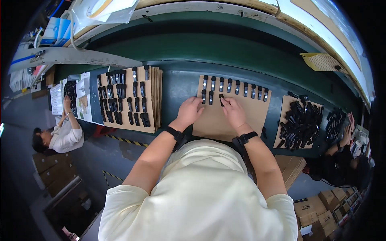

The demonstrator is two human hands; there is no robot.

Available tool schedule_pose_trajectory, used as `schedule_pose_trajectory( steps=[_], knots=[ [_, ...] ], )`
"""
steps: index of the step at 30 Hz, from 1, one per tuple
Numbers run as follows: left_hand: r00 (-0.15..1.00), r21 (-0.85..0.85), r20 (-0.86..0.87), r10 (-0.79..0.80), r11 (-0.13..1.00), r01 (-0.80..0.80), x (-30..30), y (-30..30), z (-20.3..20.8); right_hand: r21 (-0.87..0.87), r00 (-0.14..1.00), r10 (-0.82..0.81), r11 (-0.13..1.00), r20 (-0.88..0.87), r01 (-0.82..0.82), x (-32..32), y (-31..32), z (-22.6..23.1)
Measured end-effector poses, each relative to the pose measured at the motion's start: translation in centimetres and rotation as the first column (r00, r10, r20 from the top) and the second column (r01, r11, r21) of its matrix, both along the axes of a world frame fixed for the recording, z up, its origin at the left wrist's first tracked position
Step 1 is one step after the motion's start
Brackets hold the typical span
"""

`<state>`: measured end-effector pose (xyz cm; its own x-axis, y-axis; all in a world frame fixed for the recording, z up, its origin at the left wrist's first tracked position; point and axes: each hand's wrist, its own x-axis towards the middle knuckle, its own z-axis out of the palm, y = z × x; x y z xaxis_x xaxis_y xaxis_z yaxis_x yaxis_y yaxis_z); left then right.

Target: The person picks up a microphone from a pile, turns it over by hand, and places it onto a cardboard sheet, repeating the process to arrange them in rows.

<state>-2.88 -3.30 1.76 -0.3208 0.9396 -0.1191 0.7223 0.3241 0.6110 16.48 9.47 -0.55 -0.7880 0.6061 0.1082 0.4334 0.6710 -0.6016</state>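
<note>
A brown cardboard sheet (pixel 211 126) lies in front of me on the dark green bench. Across its far edge runs a row of several small black stick-shaped devices (pixel 237 87) with rounded dark tips, resembling clip-on microphones. Below it, a second, shorter row starts at the left. My right hand (pixel 234 112) pinches one small black microphone (pixel 221 100) in that shorter row, its fingertips partly covering it. My left hand (pixel 189 112) rests by the sheet's left edge with fingers loosely bent and apart, close to the leftmost microphone (pixel 204 96) of the shorter row; whether it touches is unclear.
At left, stacked cardboard sheets (pixel 157 100) carry several rows of similar devices. At right, a loose heap of them (pixel 301 122) covers another cardboard piece. One person (pixel 64 134) works at far left, another (pixel 343 160) at far right. A shelf edge (pixel 225 7) overhangs the bench's far side.
</note>
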Motion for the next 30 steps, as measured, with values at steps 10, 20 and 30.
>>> schedule_pose_trajectory(
  steps=[10,20,30],
  knots=[
    [0.998,-0.050,0.029,0.057,0.997,-0.055,-0.3,1.0,-2.3,-0.022,0.993,0.081,0.997,0.082,-0.079,0.7,-1.0,-2.6],
    [0.997,-0.065,0.057,0.046,0.997,-0.042,0.0,1.3,-2.8,-0.055,0.996,-0.048,0.997,0.072,0.052,-0.8,-0.3,-2.9],
    [0.988,-0.003,0.106,0.110,0.994,-0.111,0.0,0.9,-1.7,-0.023,0.940,-0.320,0.946,0.115,0.325,8.7,0.6,0.0]
  ],
)
